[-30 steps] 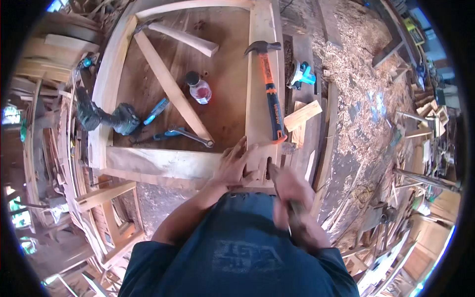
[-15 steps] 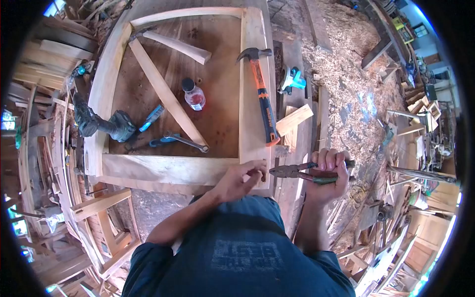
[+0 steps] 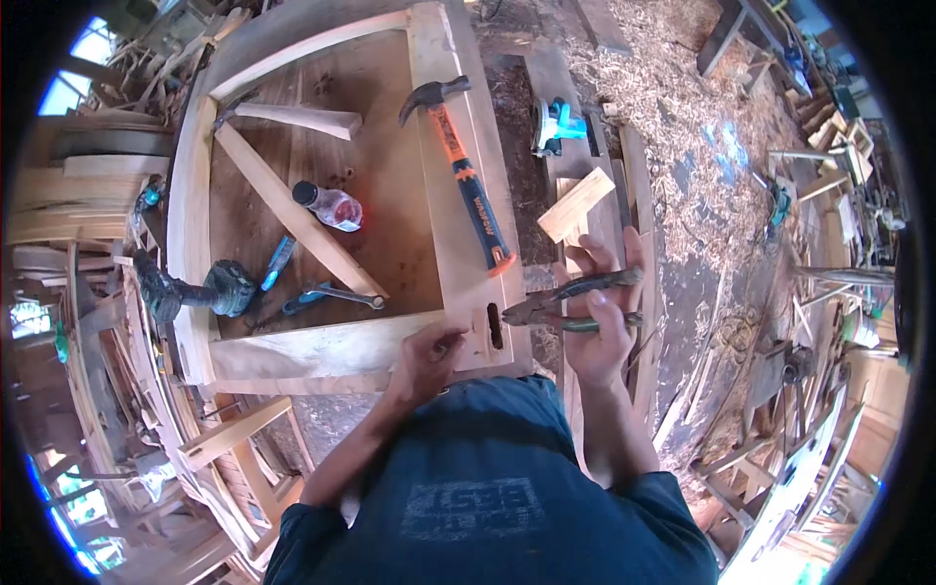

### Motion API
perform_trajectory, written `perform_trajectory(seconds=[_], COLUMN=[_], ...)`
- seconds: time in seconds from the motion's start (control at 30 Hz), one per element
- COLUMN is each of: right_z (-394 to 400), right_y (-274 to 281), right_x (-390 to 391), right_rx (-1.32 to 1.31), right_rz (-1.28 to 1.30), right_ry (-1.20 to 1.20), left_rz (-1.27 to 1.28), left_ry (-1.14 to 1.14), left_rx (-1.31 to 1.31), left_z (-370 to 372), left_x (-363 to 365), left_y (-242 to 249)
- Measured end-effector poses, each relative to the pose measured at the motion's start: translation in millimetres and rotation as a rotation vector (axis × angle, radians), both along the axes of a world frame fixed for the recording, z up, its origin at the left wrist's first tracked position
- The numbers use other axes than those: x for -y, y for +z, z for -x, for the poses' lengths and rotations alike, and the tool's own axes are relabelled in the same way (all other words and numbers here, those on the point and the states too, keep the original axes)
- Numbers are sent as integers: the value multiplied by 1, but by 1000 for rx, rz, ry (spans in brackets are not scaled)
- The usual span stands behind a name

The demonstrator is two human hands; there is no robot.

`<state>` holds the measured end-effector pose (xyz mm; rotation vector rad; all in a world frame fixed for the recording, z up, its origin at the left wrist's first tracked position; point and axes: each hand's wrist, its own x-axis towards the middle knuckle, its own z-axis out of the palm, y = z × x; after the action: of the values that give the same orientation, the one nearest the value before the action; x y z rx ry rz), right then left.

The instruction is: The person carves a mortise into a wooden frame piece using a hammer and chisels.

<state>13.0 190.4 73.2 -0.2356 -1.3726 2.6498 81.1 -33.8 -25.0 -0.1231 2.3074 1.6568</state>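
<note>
Pliers (image 3: 536, 309) with dark jaws lie across my right hand (image 3: 603, 336), their handles spread and the thumb over them. The jaws point left towards a dark slot (image 3: 494, 327) in the corner of a wooden frame (image 3: 322, 343). Left of that slot, my left hand (image 3: 427, 363) rests over the frame's near rail with its fingers curled in; whatever they pinch, if anything, is hidden. An orange and black claw hammer (image 3: 466, 185) lies along the frame's right-hand member, just beyond the slot.
Inside the frame are a clear bottle (image 3: 336, 209), a wrench (image 3: 346, 295), a blue-handled knife (image 3: 278, 263) and a loose wood strip (image 3: 292, 210). A cordless drill (image 3: 200, 291) straddles the left member. A blue power tool (image 3: 556, 127) and wood offcuts (image 3: 575, 205) sit at right.
My left hand has drawn back left from the slot, leaving it visible. My right hand has loosened, its fingers more spread, and the pliers have shifted slightly left. The whole view has swung.
</note>
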Motion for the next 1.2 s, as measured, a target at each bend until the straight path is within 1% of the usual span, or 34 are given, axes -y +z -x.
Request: perform_trajectory(seconds=[0.07,0.13,0.23,0.33,0.4,0.43,0.53,0.57,0.67,0.73,0.77,0.8,0.87,0.97,1.07,1.1,1.2], right_z=[-1,1,8,16,23,26,36,39,43,43,42,42,35,27,20,18,19], right_y=[-5,-10,-10,-11,-1,6,11,9,-5,-12,-16,-23,-54,-65,-71,-70,-53], right_x=[-3,1,14,37,52,57,58,53,40,26,19,12,3,2,9,14,33], right_rx=[-4,-11,-4,23,74,90,-136,-196,-87,-45,-26,-13,25,79,10,15,-54], right_rz=[-11,-14,34,-77,-204,-228,-510,-658,-631,-755,-807,-856,-832,-818,-921,-920,-1152], right_ry=[62,82,204,338,501,601,723,713,671,635,631,630,619,682,632,621,660], left_rz=[4,36,161,44,-49,-101,-123,-113,236,428,584,606,675,725,701,731,847], left_ry=[1,-18,-102,-55,-21,-3,-8,9,21,87,35,68,72,-23,-124,-132,-170], left_rx=[40,89,-333,-312,-221,-158,-195,-160,-105,-33,-61,2,-9,-1,6,13,23], left_z=[2,9,19,29,37,39,35,32,19,13,11,7,1,0,1,3,6], left_x=[-1,-4,-12,-26,-27,-26,-4,8,53,79,92,105,141,175,210,219,243], left_y=[5,20,31,50,59,61,49,39,32,33,38,34,14,21,21,25,36])
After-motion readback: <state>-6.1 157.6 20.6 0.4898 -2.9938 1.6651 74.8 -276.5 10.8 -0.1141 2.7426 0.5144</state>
